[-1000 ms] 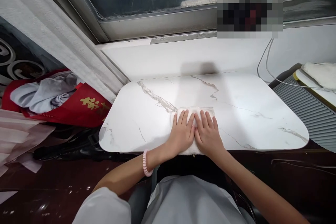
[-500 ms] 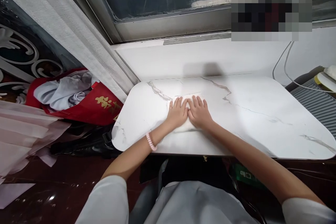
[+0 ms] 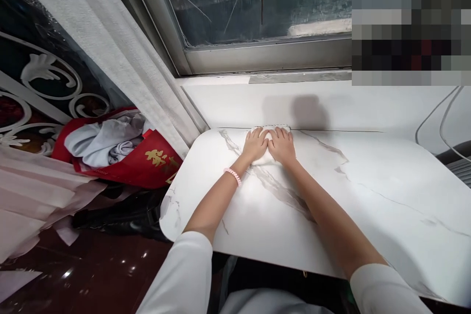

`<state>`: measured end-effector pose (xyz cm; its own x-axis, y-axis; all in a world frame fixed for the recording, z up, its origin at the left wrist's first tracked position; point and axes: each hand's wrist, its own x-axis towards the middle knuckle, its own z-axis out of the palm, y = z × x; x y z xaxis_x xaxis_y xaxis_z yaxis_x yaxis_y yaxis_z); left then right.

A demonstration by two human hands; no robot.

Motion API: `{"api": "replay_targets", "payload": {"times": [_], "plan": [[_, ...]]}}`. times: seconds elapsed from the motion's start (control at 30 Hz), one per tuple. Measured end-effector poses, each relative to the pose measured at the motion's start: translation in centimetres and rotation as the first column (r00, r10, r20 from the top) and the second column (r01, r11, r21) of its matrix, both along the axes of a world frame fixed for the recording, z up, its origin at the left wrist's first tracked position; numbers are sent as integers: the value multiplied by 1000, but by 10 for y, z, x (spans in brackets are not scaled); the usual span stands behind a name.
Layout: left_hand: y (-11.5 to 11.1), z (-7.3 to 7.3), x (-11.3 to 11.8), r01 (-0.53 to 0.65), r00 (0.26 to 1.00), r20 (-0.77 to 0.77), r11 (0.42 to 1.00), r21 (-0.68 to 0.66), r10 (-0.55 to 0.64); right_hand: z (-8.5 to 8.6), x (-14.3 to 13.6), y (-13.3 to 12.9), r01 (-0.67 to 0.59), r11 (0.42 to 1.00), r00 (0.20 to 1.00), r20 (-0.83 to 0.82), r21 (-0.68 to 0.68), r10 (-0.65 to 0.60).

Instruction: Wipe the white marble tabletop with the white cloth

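Both hands press flat on a white cloth (image 3: 265,158) at the back edge of a white table (image 3: 265,221) with grey-brown marbled veins. My left hand (image 3: 255,145), with a pink coiled band on its wrist, lies with its fingers spread over the cloth's left part. Close beside it, thumbs nearly touching, my right hand (image 3: 281,146) rests spread over the right part. The cloth shows between and behind the hands; most of it is hidden under them.
A white wall and a window frame (image 3: 268,59) rise behind the table. On the left stand a pale curtain (image 3: 121,44) and a red bag (image 3: 136,169) holding light cloth. White cables (image 3: 441,113) hang at the right.
Both hands and the cloth have moved away from me, from the table's middle to its back edge. The view has shifted, showing more of the window.
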<state>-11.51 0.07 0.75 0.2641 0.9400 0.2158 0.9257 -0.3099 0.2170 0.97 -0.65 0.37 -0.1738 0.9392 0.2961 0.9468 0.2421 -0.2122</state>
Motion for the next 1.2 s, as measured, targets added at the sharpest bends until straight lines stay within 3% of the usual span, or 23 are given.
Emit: {"api": "replay_targets", "payload": {"times": [0.17, 0.4, 0.57, 0.7, 0.8, 0.9, 1.07, 1.2], "plan": [[-43, -1, -10, -31, 999, -22, 999, -19, 30, 1, -8, -37, -55, 995, 998, 6, -82, 56], [-146, 4, -63, 55, 996, -68, 996, -63, -59, 1, -44, -138, -164, 962, 982, -124, -220, 139], [-207, 8, -108, 91, 993, -67, 992, -87, -97, 8, -75, -199, -302, 899, 945, -228, -318, 237], [-232, 9, -139, 30, 997, -64, 990, -138, -39, 19, -100, -217, -417, 802, 897, -333, -427, 289], [-230, 10, -156, -73, 995, -86, 978, -194, 58, 22, -122, -209, -458, 782, 874, -374, -422, 309], [-207, 11, -166, -173, 982, -116, 954, -246, 148, 19, -144, -184, -445, 807, 880, -358, -388, 314], [-131, 10, -171, -258, 963, -138, 944, -204, 233, 10, -167, -117, -351, 912, 920, -258, -214, 294], [-63, 8, -168, -193, 976, -129, 970, -145, 174, 4, -168, -61, -260, 957, 955, -179, -129, 236]]}}
